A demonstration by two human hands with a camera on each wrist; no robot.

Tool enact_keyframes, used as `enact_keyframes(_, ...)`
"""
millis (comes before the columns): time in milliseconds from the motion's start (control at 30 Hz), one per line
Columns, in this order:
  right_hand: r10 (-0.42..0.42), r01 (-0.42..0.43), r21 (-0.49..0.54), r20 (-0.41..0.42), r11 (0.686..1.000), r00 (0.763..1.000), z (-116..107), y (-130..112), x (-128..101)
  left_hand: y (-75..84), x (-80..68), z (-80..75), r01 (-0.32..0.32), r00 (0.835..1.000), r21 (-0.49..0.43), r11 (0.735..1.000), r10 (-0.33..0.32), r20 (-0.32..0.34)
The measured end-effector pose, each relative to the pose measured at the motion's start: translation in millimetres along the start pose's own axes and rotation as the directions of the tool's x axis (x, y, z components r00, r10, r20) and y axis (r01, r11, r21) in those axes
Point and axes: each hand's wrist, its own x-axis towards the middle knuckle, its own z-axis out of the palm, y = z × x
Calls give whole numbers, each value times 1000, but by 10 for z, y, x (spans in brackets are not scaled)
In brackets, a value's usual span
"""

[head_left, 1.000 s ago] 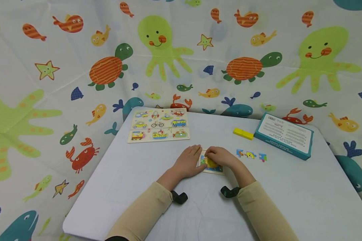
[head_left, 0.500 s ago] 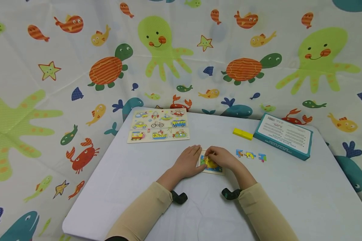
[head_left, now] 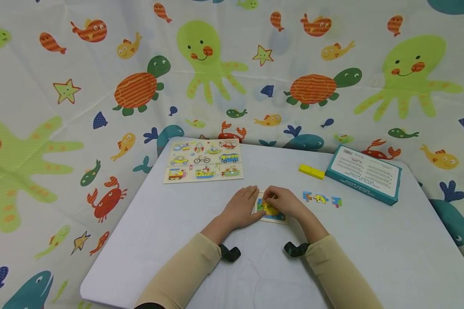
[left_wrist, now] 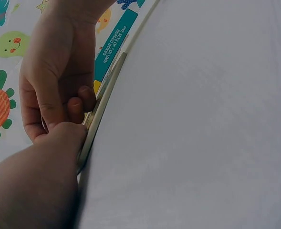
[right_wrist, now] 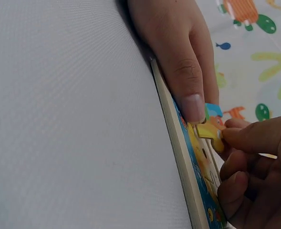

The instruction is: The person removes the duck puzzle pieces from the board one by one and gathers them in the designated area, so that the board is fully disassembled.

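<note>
Right hand [head_left: 284, 202] pinches puzzle piece [right_wrist: 208, 130]; left hand [head_left: 241, 208] flat on puzzle board [right_wrist: 176, 157].

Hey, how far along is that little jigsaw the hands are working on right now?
Partly done. The small puzzle tray already shows fitted yellow and blue picture pieces. In hand: the right hand pinches a yellow piece at the tray's upper part, while the left hand rests on the tray's left edge. Left to do: three loose pieces lie on the table to the right of the tray.
</note>
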Motion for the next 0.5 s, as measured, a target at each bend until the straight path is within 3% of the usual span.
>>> enact_keyframes(500,27,-26,54,-33,998,999,-186,21,-108,17,-13,-23,4,1000,-9,1000,-4,-1)
